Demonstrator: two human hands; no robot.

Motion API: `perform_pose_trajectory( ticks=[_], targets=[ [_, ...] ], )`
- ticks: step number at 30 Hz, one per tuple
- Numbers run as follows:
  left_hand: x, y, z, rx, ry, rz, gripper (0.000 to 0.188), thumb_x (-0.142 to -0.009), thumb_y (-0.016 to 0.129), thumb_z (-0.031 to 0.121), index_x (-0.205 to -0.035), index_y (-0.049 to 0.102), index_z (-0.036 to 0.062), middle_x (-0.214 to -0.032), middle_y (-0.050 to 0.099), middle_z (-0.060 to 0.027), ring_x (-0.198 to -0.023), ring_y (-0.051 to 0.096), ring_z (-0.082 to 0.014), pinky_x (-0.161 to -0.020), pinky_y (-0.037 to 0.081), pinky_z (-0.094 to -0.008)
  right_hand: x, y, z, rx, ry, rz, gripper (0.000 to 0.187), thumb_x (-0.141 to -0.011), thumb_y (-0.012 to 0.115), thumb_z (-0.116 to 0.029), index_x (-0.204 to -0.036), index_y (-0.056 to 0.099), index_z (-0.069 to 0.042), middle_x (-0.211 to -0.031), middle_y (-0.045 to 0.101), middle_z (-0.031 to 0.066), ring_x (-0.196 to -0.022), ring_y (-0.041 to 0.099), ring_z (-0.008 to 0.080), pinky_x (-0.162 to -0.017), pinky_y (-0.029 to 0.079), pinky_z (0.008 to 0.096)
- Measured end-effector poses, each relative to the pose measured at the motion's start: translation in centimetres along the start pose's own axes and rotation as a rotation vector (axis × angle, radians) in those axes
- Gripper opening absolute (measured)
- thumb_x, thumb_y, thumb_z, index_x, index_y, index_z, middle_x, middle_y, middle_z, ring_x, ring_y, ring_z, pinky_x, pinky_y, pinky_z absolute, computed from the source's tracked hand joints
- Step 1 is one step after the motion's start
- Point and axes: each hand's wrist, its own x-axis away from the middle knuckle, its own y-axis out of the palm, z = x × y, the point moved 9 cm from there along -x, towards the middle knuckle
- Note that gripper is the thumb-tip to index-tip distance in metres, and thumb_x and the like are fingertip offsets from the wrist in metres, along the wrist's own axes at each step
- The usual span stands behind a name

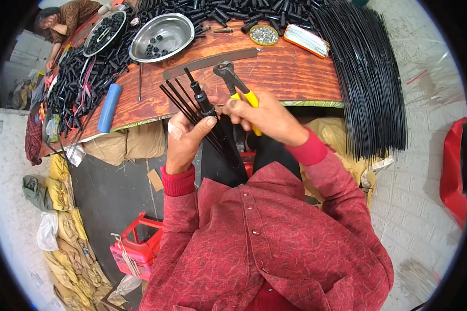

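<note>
Left hand (187, 140): we are observing a narrow grip, the fingers and thumb holding a black tubular piece (201, 99) together with several thin black rods (177, 101); a white strip is wrapping one finger.
Right hand (267, 115): we are finding it curled around the yellow handles of a pair of pincers (238, 83), whose dark head is pointing up toward the table; its fingertips are lying just beside the tubular piece, and we are not managing to tell whether they are touching.
Held piece: we are seeing it standing tilted between the two hands, above the lap and before the table edge.
Wooden table (301, 78): we are noting a dark flat bar (208, 63) lying beyond the hands, a blue cylinder (109, 108) resting to the left, and a steel bowl (179, 39) holding small black parts (156, 47).
Far edge: we are seeing a yellow dish (252, 40) holding small silvery pieces, and an orange-rimmed tray (321, 52) sitting beside it.
Right end: long black rods (371, 88) are hanging over the edge.
</note>
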Motion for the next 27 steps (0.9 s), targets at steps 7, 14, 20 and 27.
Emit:
perform_pose_trajectory(
  ticks=[7,14,20,27],
  targets=[
    [-0.5,0.0,-0.3,0.066,0.009,-0.026,0.036,-0.088,0.070,0.010,-0.120,0.061,-0.0038,-0.105,0.068,-0.0093,-0.097,0.063,-0.0172,-0.091,0.049,-0.0311,2.7,-1.8,0.7,0.440,0.186,-0.297,0.033,-0.102,0.051,-0.029,-0.112,0.060,0.002,-0.082,0.061,0.0025,-0.067,0.055,0.0073,-0.060,0.047,0.0218],
    [-0.4,0.1,-0.7,0.037,-0.024,-0.053,0.037,-0.088,0.070,0.011,-0.120,0.060,-0.0038,-0.106,0.066,-0.0078,-0.097,0.063,-0.0163,-0.091,0.049,-0.0307,2.8,-1.5,-0.1,0.432,0.199,-0.373,0.032,-0.102,0.051,-0.024,-0.116,0.057,0.004,-0.090,0.062,0.0054,-0.080,0.060,0.0110,-0.073,0.052,0.0260],
    [-0.4,0.2,-0.7,0.030,-0.012,-0.059,0.036,-0.088,0.071,0.012,-0.119,0.061,-0.0033,-0.106,0.066,-0.0072,-0.096,0.062,-0.0155,-0.090,0.048,-0.0303,2.3,-1.2,-0.6,0.444,0.134,-0.385,0.025,-0.099,0.053,-0.022,-0.097,0.060,0.002,-0.085,0.063,0.0067,-0.077,0.061,0.0121,-0.068,0.052,0.0275],
    [-0.5,0.0,-1.1,0.009,-0.020,-0.048,0.035,-0.088,0.072,0.012,-0.118,0.062,-0.0028,-0.108,0.066,-0.0060,-0.098,0.060,-0.0139,-0.091,0.047,-0.0290,2.1,-1.5,-0.3,0.484,0.154,-0.373,0.027,-0.099,0.053,-0.024,-0.098,0.063,0.001,-0.080,0.067,0.0054,-0.068,0.062,0.0118,-0.064,0.051,0.0277]
  ],
)
